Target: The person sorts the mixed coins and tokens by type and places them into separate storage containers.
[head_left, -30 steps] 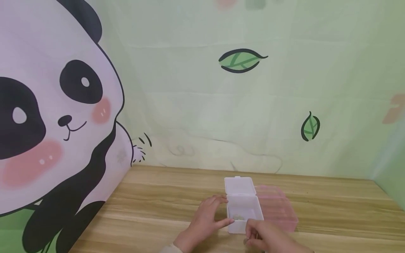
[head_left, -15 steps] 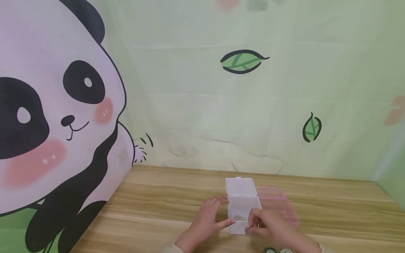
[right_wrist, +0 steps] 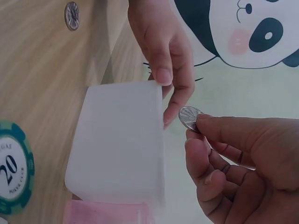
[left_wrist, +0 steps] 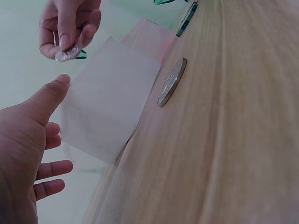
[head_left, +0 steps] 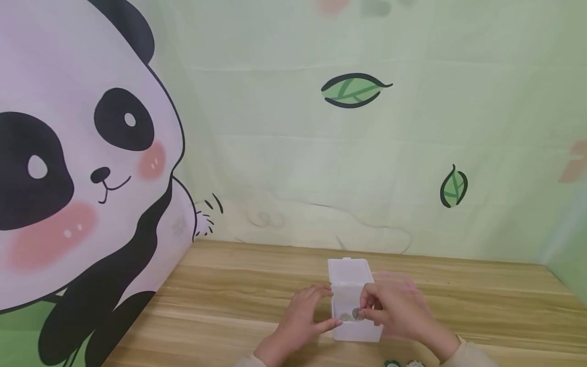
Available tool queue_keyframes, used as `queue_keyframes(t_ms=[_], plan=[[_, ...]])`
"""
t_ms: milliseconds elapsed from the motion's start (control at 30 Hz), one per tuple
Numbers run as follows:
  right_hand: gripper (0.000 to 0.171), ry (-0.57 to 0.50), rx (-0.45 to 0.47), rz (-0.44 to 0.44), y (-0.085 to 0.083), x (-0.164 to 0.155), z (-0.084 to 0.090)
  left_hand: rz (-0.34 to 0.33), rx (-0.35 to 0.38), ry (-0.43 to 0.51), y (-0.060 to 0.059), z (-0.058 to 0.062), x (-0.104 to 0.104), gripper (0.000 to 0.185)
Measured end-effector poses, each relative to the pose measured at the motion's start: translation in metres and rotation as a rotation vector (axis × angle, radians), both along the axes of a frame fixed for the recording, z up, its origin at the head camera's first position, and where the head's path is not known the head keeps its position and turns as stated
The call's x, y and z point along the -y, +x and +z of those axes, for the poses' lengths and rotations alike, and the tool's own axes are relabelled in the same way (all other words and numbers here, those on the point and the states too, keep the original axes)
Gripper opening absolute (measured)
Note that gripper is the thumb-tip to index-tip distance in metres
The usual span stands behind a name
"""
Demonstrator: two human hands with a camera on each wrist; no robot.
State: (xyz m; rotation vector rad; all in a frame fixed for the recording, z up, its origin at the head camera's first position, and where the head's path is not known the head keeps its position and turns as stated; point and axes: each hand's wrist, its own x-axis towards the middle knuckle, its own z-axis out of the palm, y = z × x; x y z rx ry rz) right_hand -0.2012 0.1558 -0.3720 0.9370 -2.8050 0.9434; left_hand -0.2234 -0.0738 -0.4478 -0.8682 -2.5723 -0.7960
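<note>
Head view: small silver metal coin (head_left: 355, 313) pinched in right hand (head_left: 394, 313) over open white translucent plastic box (head_left: 355, 311) on tabletop (head_left: 220, 300); left hand (head_left: 300, 318) relaxed, steadying box.

Right wrist view: coin (right_wrist: 189, 117) likely light, rigid, slick; best gripped by the rim.

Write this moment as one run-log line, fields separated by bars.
right hand: pinches coin above open white box | left hand: steadies box's side | table: second coin, green poker chip
</note>
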Motion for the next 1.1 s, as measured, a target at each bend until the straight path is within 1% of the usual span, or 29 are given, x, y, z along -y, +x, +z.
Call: queue_keyframes(t_ms=[167, 267, 433, 600, 667, 833, 900, 1100], plan=[[0.013, -0.017, 0.080, 0.010, -0.008, 0.003, -0.002, -0.006, 0.008, 0.001, 0.001, 0.001, 0.001, 0.053], [0.013, -0.010, 0.094, 0.003, -0.011, 0.004, -0.004, -0.013, 0.013, 0.004, 0.002, 0.002, 0.001, 0.053], [0.013, 0.003, 0.095, -0.004, -0.015, 0.009, -0.007, -0.017, -0.005, 0.006, 0.002, 0.001, 0.001, 0.053], [0.013, 0.031, 0.078, -0.007, -0.019, 0.013, -0.012, -0.011, -0.023, 0.005, 0.002, -0.001, 0.001, 0.052], [0.013, 0.064, 0.060, -0.011, -0.020, 0.016, -0.014, -0.009, -0.026, 0.006, 0.002, -0.001, 0.001, 0.051], [0.013, 0.098, 0.071, 0.003, -0.025, 0.021, -0.019, -0.007, -0.022, 0.006, 0.002, 0.000, 0.001, 0.051], [0.013, 0.086, 0.093, 0.012, -0.027, 0.023, -0.021, -0.009, -0.022, 0.003, 0.002, 0.000, 0.001, 0.051], [0.019, 0.111, 0.078, 0.009, -0.030, 0.029, -0.026, -0.015, -0.031, 0.001, 0.002, 0.000, 0.002, 0.051]])
